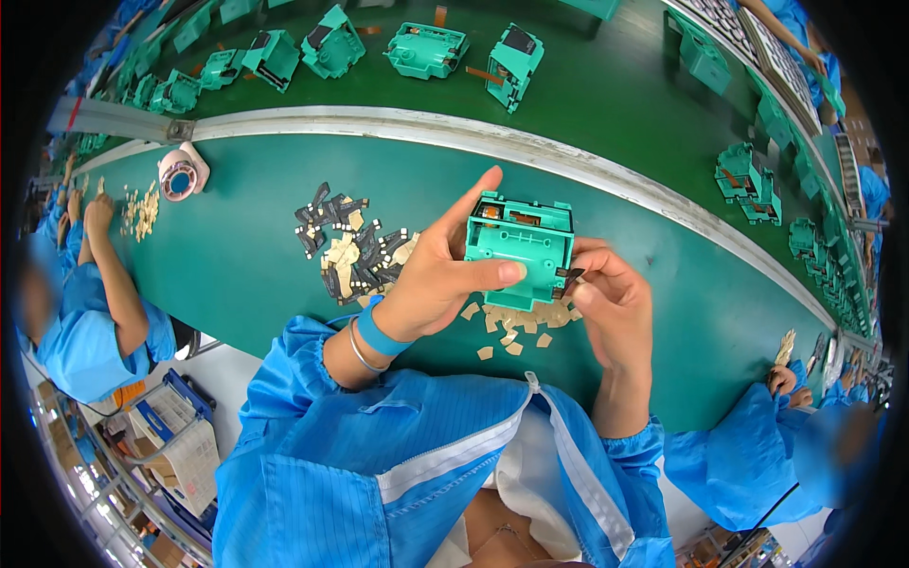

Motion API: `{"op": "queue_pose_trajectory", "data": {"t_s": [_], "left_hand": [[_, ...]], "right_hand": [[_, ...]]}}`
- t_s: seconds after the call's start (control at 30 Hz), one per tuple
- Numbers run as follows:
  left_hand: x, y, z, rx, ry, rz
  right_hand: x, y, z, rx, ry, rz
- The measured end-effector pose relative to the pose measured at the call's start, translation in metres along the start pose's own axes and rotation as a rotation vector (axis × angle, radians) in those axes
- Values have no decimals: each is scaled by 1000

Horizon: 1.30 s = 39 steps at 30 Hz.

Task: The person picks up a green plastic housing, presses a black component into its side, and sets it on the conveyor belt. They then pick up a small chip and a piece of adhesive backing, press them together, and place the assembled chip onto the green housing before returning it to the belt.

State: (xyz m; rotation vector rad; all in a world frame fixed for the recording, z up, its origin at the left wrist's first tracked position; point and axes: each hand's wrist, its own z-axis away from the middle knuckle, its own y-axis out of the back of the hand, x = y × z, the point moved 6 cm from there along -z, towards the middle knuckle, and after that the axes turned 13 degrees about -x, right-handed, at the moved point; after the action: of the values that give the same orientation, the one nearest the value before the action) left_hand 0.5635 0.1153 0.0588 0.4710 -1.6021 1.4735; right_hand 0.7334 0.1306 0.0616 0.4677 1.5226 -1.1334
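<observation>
A teal plastic housing (523, 248) is held up over the green bench, its recessed side with a small copper-coloured part facing me. My left hand (445, 256) wraps round its left side, thumb lying across the front. At the lower right corner, my right hand (611, 293) pinches a small black piece (574, 275) against the housing; part of that piece is hidden by the fingers. Beneath the housing lie loose cream-coloured flat pieces (511, 336). Left of my left hand is a pile of black small parts (331, 210) mixed with more cream pieces.
Beyond a metal rail (417, 123), a green conveyor belt (606, 104) carries several teal housings (426, 49). A round white-and-blue device (180, 177) stands at the back left. Co-workers in blue sit at left (104, 322) and right (739, 454).
</observation>
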Motion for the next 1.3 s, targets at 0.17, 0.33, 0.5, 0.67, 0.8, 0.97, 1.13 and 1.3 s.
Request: {"op": "queue_pose_trajectory", "data": {"t_s": [0.17,0.33,0.5,0.67,0.8,0.97,1.13,1.3], "left_hand": [[-15,-1,-1,-99,50,243],[-22,-4,-3,-106,97,263],[-24,-7,-3,-140,89,300],[-23,-8,-4,-156,78,294],[-24,-8,-3,-144,80,302],[-23,-9,-3,-145,79,292],[-24,-10,-4,-147,86,306],[-25,-10,-3,-151,91,310]], "right_hand": [[-4,-10,3,-20,9,-163],[-9,-18,8,72,121,4],[-13,-23,11,140,159,95],[-17,-23,14,204,148,266],[-21,-25,13,193,172,313],[-25,-26,13,179,223,382],[-24,-26,13,183,219,370],[-23,-26,14,200,193,310]]}}
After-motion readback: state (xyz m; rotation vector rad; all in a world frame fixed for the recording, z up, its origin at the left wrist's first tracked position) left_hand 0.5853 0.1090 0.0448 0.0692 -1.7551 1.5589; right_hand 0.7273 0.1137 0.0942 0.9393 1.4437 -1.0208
